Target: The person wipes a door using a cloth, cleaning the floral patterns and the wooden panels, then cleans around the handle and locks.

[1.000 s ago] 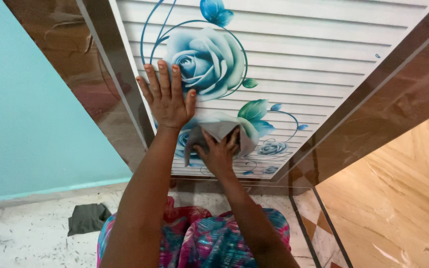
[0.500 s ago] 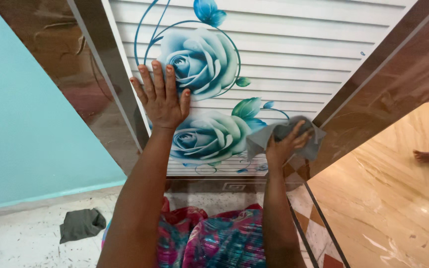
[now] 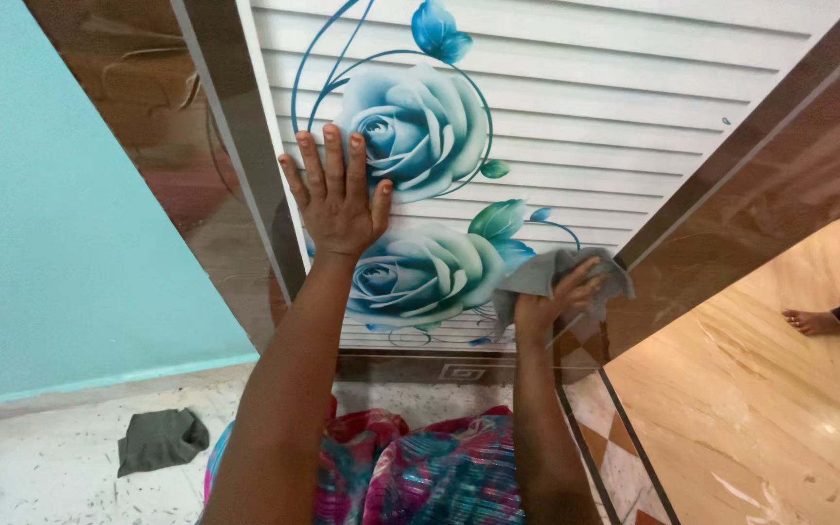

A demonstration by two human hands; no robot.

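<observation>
A white slatted door panel (image 3: 614,107) printed with blue roses fills the upper view, framed in glossy brown. My left hand (image 3: 339,194) lies flat on the panel, fingers spread over the edge of the upper rose. My right hand (image 3: 551,301) presses a grey cloth (image 3: 548,274) against the panel's lower right corner, beside the lower rose and next to the brown frame.
A turquoise wall (image 3: 60,243) stands at the left. A second dark grey cloth (image 3: 159,439) lies on the speckled floor at lower left. Another person's foot (image 3: 814,321) rests on the glossy beige floor at the right. My patterned pink and blue clothing (image 3: 420,467) shows below.
My right hand swept the grey cloth from the lower rose rightward to the panel's lower right corner. My left hand stayed flat on the panel. Another person's foot came into view at the right.
</observation>
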